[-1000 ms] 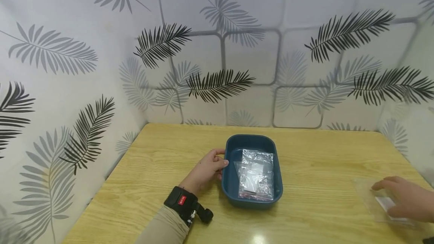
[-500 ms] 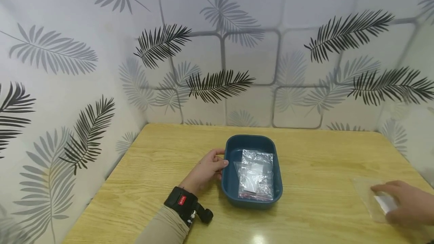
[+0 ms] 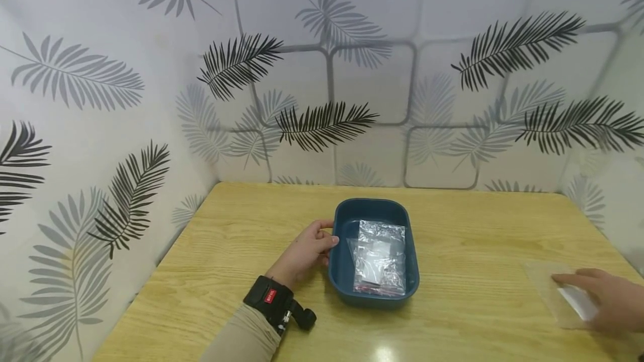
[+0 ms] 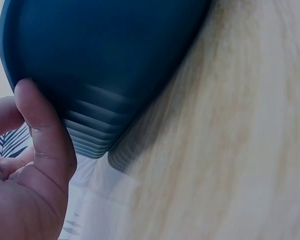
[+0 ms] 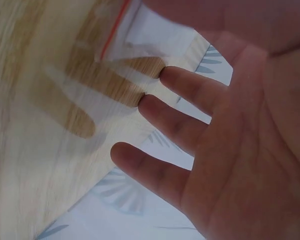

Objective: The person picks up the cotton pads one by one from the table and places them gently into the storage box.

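Observation:
In the head view, a dark blue plastic bin (image 3: pixel 341 272) stands on the table, with clear zip bags (image 3: pixel 380 258) lying inside. My left hand (image 3: pixel 303 253) holds the bin's left side, thumb at the rim. The left wrist view shows the left thumb (image 4: pixel 45 125) against the bin's ribbed corner (image 4: pixel 97 117). Far right, my right hand (image 3: pixel 614 300) lies over a clear zip bag (image 3: pixel 545 286) with a white piece (image 3: pixel 578 301) in it. In the right wrist view its fingers (image 5: pixel 172 122) are spread and fairly straight, close to the bag's red seal (image 5: pixel 114 31).
The wooden table (image 3: pixel 468 250) ends at the back against a wall (image 3: pixel 372 82) covered in a leaf print. More of this print rises on the left. A black strap device (image 3: pixel 271 300) sits on the left wrist.
My right hand has shifted slightly over the clear zip bag, and its thumb has drawn back out of sight in the head view. The left hand and bin stay in place.

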Motion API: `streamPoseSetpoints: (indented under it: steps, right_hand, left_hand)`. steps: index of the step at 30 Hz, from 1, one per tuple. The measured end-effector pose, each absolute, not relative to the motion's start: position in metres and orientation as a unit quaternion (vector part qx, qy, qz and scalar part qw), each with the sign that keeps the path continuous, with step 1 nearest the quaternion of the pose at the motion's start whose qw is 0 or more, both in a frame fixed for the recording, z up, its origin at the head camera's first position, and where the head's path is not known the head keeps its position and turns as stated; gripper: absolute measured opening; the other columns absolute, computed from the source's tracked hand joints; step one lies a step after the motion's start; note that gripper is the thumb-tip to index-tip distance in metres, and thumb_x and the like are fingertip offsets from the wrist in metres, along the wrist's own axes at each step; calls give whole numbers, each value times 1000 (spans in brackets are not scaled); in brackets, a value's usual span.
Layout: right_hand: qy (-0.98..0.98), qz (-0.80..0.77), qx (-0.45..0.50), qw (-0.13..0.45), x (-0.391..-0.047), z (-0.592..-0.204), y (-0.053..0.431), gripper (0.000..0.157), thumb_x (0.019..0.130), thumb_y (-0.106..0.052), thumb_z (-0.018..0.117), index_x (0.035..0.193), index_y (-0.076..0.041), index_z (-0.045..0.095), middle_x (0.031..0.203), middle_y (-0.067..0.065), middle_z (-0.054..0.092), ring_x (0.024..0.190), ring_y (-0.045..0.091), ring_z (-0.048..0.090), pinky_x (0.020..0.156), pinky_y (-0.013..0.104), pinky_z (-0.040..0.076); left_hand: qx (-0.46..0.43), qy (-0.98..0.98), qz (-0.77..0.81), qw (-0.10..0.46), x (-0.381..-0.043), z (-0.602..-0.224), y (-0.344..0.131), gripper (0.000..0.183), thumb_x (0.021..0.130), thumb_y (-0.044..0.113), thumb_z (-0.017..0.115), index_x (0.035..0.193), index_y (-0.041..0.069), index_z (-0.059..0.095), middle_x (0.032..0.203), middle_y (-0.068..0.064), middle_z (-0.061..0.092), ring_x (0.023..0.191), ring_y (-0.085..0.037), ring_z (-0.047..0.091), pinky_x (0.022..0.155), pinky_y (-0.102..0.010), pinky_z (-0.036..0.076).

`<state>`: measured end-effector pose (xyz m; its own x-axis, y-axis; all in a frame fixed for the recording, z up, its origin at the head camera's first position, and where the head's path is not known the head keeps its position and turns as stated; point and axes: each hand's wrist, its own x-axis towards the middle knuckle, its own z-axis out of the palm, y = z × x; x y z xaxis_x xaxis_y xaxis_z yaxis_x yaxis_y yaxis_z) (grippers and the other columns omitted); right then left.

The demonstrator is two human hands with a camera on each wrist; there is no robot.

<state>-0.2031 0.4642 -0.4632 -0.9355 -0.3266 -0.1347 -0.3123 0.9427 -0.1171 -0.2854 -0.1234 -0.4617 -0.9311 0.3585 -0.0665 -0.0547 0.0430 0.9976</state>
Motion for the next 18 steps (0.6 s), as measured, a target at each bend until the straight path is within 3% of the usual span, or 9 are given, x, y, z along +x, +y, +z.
streamPoseSetpoints:
  steps: [6,13,18]
  right_hand:
    - [981,-38,-179,59,-208,-464,468,72,64,-15,88,129,0,62,114,31,59,100,49,60,71,48,54]
    - [987,-40,-140,69,-213,-460,459,68,72,-37,88,124,2,66,110,28,61,101,48,59,78,60,51]
    - [988,-24,-155,9,-211,-456,448,57,71,-32,89,108,6,68,103,25,61,93,44,62,78,58,52]
  left_hand:
    - [103,700,689,156,-286,-461,-123,50,103,14,60,149,5,41,103,-15,63,76,-20,64,63,-28,53]
    - [106,709,681,152,-285,-460,-123,50,103,14,60,148,4,42,100,-13,64,73,-19,62,62,-29,53]
    - [107,719,671,149,-285,-461,-123,48,103,16,60,147,6,43,98,-11,64,74,-19,62,63,-30,53]
